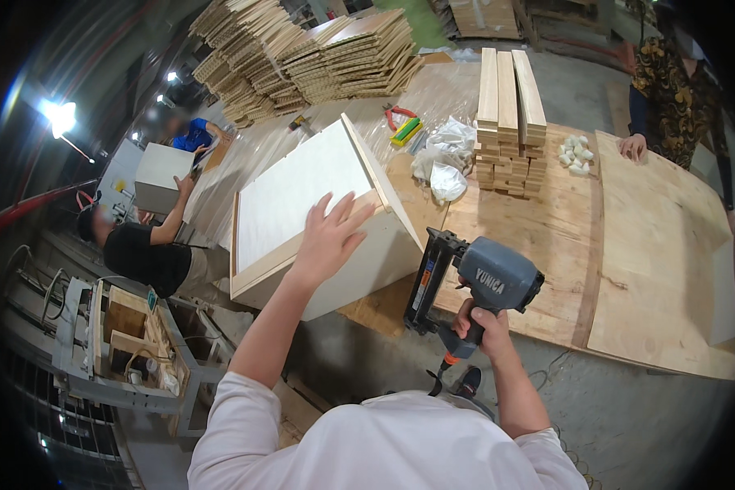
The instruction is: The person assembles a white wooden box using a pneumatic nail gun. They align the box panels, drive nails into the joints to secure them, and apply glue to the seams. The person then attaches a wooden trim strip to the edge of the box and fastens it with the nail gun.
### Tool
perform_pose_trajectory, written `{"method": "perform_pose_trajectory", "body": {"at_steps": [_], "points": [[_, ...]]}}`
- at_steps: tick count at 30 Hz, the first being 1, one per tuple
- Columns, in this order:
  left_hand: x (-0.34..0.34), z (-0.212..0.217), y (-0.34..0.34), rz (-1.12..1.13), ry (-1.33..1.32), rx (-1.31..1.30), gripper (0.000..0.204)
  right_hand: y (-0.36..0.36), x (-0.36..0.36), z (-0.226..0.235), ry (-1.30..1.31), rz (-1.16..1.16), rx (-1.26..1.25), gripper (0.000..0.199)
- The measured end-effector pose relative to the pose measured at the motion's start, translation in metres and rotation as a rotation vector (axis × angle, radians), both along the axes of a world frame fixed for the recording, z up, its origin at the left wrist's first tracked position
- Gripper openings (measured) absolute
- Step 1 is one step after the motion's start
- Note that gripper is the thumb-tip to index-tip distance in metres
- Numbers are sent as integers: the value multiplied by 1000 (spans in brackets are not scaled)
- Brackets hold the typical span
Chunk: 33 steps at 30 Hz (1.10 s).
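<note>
My left hand [328, 237] lies with spread fingers on the near wooden rail of a white box-shaped cabinet [302, 175], which is tilted on the table and has wood strips along its edges. In my right hand [486, 327] is a dark blue-grey pneumatic nail gun [494, 273], gripped by its handle. Its black magazine and nose stand just right of the cabinet's corner, apart from it. An air hose with an orange fitting [450, 359] runs down from the handle toward my body.
Stacked wood strips [510, 122] stand beyond the nail gun, near white plastic bags [447, 159], red-handled pliers [400, 116] and small white pieces [576, 153]. Piled panels [351, 57] rise at the back. One person holds a white box [163, 175] at left; another person's hand [633, 147] touches a plywood sheet [661, 253].
</note>
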<state>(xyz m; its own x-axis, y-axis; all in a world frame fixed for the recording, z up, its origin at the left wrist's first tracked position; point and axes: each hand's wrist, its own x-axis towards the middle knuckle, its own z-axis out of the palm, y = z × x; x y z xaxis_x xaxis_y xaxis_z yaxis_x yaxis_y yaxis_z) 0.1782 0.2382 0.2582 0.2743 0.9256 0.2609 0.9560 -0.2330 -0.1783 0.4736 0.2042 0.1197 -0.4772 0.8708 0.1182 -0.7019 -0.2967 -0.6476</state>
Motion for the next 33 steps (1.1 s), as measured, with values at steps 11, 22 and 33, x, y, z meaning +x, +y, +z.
{"method": "perform_pose_trajectory", "body": {"at_steps": [11, 22, 33], "points": [[-55, -26, -46, 28, -94, 324, 39, -12, -96, -3, -284, -239, 144, 8], [-53, -26, -35, 7, -124, 337, 36, 2, -112, -5, -309, -330, 91, 9], [-66, -25, -48, 140, -55, 260, 39, -12, -131, 14, -39, -150, -42, 14]]}}
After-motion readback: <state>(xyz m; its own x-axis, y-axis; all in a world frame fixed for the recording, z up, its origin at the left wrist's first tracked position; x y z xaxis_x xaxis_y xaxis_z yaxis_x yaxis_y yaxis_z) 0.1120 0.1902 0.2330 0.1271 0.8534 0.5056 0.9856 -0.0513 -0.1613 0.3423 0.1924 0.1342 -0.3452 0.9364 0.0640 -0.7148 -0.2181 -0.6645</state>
